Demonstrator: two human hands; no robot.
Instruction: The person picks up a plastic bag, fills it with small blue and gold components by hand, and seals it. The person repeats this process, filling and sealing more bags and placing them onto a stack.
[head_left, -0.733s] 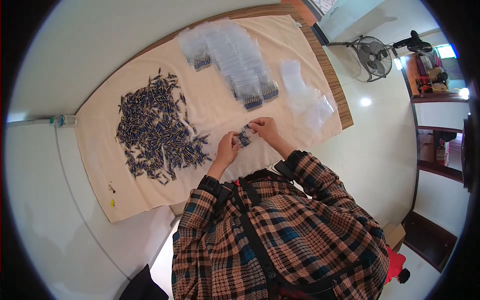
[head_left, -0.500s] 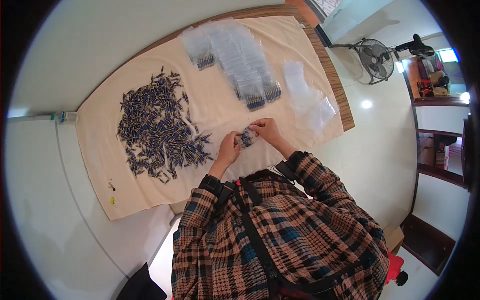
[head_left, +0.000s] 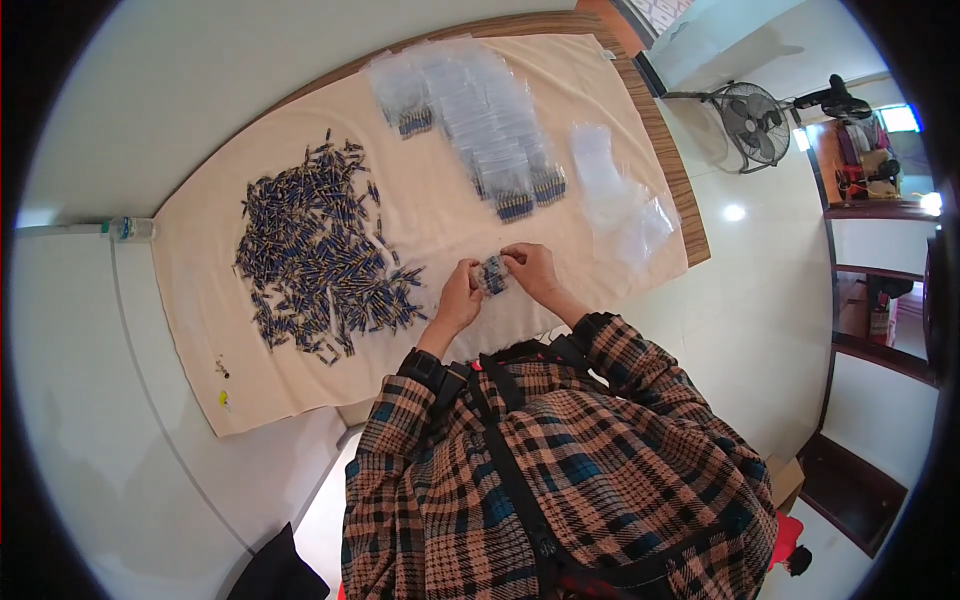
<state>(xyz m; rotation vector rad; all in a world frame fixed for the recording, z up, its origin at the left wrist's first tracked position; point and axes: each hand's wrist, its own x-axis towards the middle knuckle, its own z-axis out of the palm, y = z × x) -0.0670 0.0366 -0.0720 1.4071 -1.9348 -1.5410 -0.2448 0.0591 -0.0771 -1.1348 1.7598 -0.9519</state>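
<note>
Between my hands, just above the cloth, is a small clear plastic bag (head_left: 492,276) with several dark blue and gold pieces inside. My left hand (head_left: 461,298) pinches its left side. At its upper right edge, the fingers of my right hand (head_left: 532,268) are closed on the plastic. To the left lies a wide heap of small blue pieces with gold ends (head_left: 315,245). Beyond my hands, overlapping filled clear bags (head_left: 490,120) lie in rows, their blue pieces gathered at the near ends. Flat clear bags (head_left: 625,200) without pieces lie to the right.
A cream cloth (head_left: 440,210) covers the wooden table (head_left: 680,205). Near its left corner lie a small yellow item (head_left: 224,400) and some tiny dark bits. A clear jar (head_left: 135,230) stands beyond the cloth's left edge. On the floor at the right is a fan (head_left: 752,125).
My right hand has shifted slightly down, still at the bag's upper edge. The bag is turned a little, showing its row of pieces more plainly. My left hand stays nearly in place.
</note>
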